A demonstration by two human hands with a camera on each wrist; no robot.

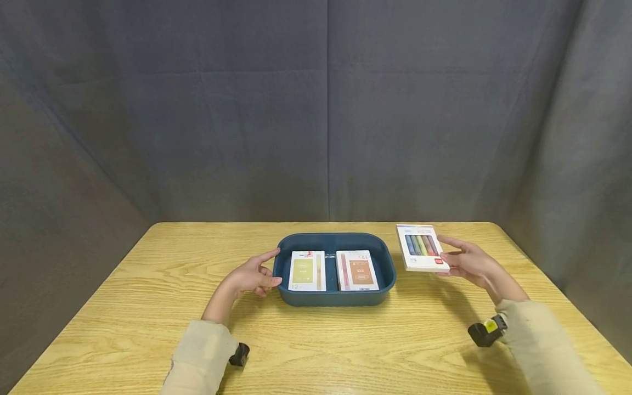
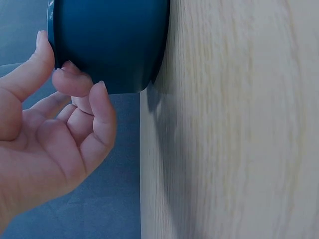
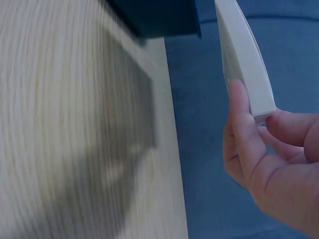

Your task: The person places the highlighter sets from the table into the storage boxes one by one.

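My left hand [image 1: 254, 275] grips the left end of a dark blue plastic bin [image 1: 336, 298], thumb and finger at its rim in the head view. In the left wrist view the other fingers [image 2: 102, 112] are curled beside the bin's wall. My right hand [image 1: 469, 264] holds a thin white box of coloured sticks [image 1: 419, 260] by its near right corner, right of the bin. Its window shows blue, green, yellow and red sticks. In the right wrist view the box [image 3: 249, 64] is raised above the table, pinched between thumb and fingers.
In the bin lie two white boxes side by side, one with a yellow-green panel [image 1: 303, 270], the other with an orange-brown panel [image 1: 360, 272]. The wood-grain table [image 1: 316, 345] ends at a grey curtain [image 1: 247, 137]. A small black wrist camera [image 1: 486, 332] sits by each sleeve.
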